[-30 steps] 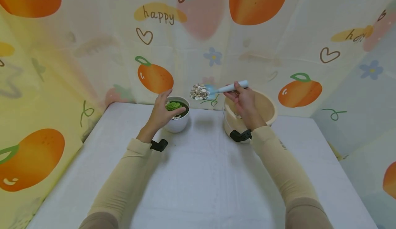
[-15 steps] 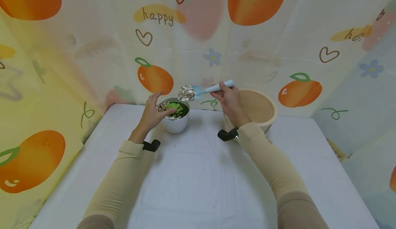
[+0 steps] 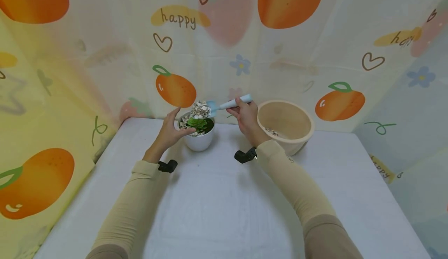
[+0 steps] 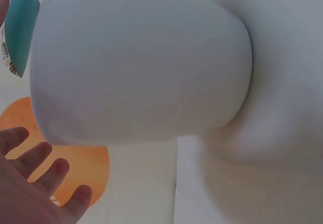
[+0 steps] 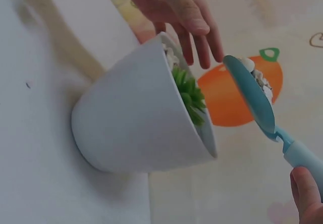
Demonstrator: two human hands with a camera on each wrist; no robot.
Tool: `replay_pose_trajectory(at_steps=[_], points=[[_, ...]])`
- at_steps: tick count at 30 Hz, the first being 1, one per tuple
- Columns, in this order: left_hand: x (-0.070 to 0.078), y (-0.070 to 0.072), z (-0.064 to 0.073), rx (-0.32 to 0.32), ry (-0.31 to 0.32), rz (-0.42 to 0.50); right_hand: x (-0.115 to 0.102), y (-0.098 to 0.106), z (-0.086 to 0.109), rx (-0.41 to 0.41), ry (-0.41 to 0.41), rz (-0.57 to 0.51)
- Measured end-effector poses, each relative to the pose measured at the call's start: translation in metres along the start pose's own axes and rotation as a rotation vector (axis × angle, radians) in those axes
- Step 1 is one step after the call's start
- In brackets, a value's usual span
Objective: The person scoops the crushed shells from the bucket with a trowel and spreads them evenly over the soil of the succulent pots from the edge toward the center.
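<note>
My right hand [image 3: 247,119] grips the pale blue handle of a small garden trowel [image 5: 252,95]. A heap of pebbles [image 3: 200,110] lies on the trowel's blade, which hangs over a white flower pot [image 5: 133,110]. Inside the pot a green succulent [image 5: 189,95] grows in dark soil, with more pebbles along the left side. My left hand [image 3: 170,131] is spread at the pot's left rim, fingers extended and thumb across the front. In the left wrist view the pot's side fills the middle, with the left fingers [image 4: 43,166] beside its rim.
A large cream bucket [image 3: 288,142] stands to the right of the pot, with some pebbles at its bottom. Both stand on a table with a white cloth [image 3: 217,196]. Behind the table hangs a fruit-patterned curtain [image 3: 217,68].
My right hand has carried the loaded trowel leftward from beside the bucket to over the pot. My left hand has shifted slightly left and down, showing more of the succulent and pebbles.
</note>
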State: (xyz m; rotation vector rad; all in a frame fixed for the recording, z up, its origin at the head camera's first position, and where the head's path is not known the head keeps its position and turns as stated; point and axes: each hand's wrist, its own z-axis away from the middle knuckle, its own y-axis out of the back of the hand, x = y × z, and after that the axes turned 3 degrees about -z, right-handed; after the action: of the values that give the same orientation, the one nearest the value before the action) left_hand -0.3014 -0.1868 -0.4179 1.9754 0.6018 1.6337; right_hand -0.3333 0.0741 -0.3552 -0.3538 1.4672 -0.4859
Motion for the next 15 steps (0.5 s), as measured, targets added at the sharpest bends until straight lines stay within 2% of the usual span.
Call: replay_pose_trajectory(at_steps=[8, 15], points=[[-0.016, -0.006, -0.002, -0.084, 0.062, 0.034, 0.016, -0.002, -0.001, 0.021, 0.003, 0.026], [-0.019, -0.009, -0.002, -0.132, 0.088, 0.059, 0.027, -0.001, -0.003, 0.049, 0.029, 0.050]])
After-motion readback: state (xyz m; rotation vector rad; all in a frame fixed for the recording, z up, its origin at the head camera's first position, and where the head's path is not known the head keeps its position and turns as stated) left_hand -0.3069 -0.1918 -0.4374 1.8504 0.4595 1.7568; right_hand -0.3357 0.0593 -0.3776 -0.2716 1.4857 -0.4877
